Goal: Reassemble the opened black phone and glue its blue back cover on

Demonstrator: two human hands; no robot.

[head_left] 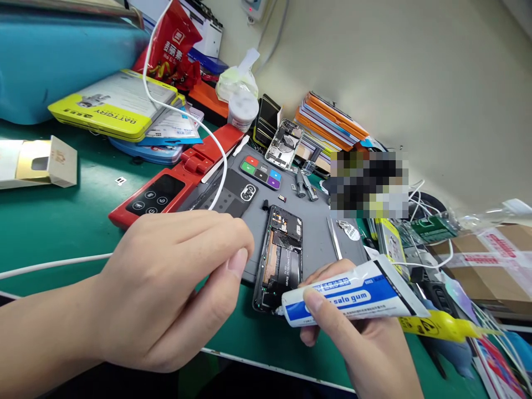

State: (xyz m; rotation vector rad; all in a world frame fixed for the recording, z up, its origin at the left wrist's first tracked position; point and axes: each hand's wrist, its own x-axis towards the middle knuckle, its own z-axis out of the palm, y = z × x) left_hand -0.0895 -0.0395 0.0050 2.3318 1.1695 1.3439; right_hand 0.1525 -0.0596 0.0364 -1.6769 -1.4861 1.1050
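My right hand (366, 349) grips a white and blue glue tube (353, 299) printed "salo gum". The tube's nozzle points left, over or against the lower edge of an opened phone (285, 260) with its battery and boards showing; I cannot tell if it touches. My left hand (178, 288) is closed, thumb pressed to the curled fingers, left of the phone. Whatever it may hold is hidden. Beyond the left hand lies a dark phone back cover (230, 194) with a camera cutout. Right of the phone are tweezers (333, 238).
A grey mat (311, 244) lies on the green table (95, 205). A red device with a touch panel (160, 194) borders its left side; a white cable (222, 144) arches above. Behind are another opened phone (285, 144) and stacked boxes (328, 122). A plastic bottle (449, 224) lies right.
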